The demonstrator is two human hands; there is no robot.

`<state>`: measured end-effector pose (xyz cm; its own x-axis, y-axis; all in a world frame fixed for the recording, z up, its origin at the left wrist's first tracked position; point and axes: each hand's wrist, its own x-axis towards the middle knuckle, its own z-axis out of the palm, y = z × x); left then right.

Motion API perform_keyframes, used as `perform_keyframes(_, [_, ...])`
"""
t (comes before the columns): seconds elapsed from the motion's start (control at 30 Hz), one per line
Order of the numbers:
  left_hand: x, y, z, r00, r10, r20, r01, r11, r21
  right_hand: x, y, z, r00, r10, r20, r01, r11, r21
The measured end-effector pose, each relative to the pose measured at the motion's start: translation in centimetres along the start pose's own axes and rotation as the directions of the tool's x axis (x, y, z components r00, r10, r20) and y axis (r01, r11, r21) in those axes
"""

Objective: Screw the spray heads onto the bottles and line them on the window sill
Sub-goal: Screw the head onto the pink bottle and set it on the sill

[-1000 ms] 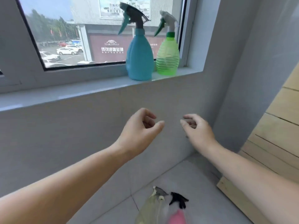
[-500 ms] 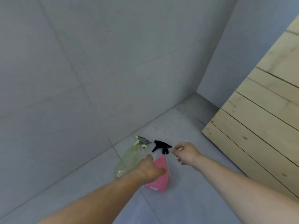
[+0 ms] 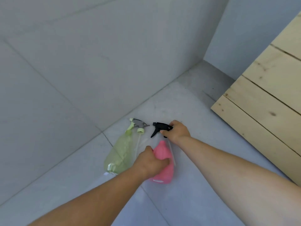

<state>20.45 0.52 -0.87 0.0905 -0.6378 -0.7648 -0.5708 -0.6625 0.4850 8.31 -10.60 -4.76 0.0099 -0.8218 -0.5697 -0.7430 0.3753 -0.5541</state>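
Note:
A pink bottle (image 3: 163, 167) lies on the grey floor with its neck pointing away from me. My left hand (image 3: 149, 162) is wrapped around its body. Just beyond the neck lies a black spray head (image 3: 160, 128), and my right hand (image 3: 176, 131) is closed on its rear end. To the left a pale green translucent bottle (image 3: 118, 154) lies on its side. A grey and light green spray head (image 3: 138, 125) with its dip tube rests beside that bottle's neck. The window sill is out of view.
A grey tiled wall (image 3: 97, 62) rises right behind the bottles. A pale wooden plank structure (image 3: 267, 98) stands at the right, close to my right arm. Grey floor tiles (image 3: 187, 201) stretch toward me.
My view dropped from the window sill with two finished bottles down to the floor. Both hands reached down; the left closed on the pink bottle, the right on the black spray head.

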Motion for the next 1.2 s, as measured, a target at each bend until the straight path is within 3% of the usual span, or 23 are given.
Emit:
perform_keyframes(0.2, [-0.1,-0.9,0.4,1.000,0.002,0.003,-0.002,0.991,-0.132,-0.1,0.8,0.0,1.000,0.010,-0.026,-0.010,1.000,0.018])
perform_keyframes(0.4, [-2.9,-1.8,-0.4,0.996,0.088,0.026,-0.074,0.938,-0.338,-1.7,0.0,-4.6,1.000,0.010,0.002,-0.010,0.929,0.369])
perform_keyframes(0.63, [-9.3,-1.1,-4.7,0.953,0.296,-0.064,-0.302,0.931,-0.205,-7.4,-8.1,-12.8,0.970,-0.146,-0.196,0.233,0.795,0.560])
perform_keyframes(0.77, [-13.9,0.2,-6.8,0.914,0.382,-0.141,-0.400,0.906,-0.141,-12.4,-12.3,-15.8,0.931,-0.252,-0.263,0.360,0.743,0.565])
perform_keyframes(0.93, [-19.8,1.9,-9.3,0.839,0.486,-0.244,-0.519,0.849,-0.095,-19.9,-14.8,-17.8,0.912,-0.348,-0.215,0.406,0.705,0.581])
perform_keyframes(1.07, [-25.1,4.3,-11.6,0.756,0.581,-0.301,-0.628,0.774,-0.081,-25.6,-15.4,-18.5,0.906,-0.422,-0.031,0.351,0.711,0.609])
perform_keyframes(1.2, [-30.3,4.9,-14.0,0.689,0.654,-0.311,-0.706,0.703,-0.085,-31.1,-16.2,-19.8,0.859,-0.505,-0.082,0.474,0.725,0.500])
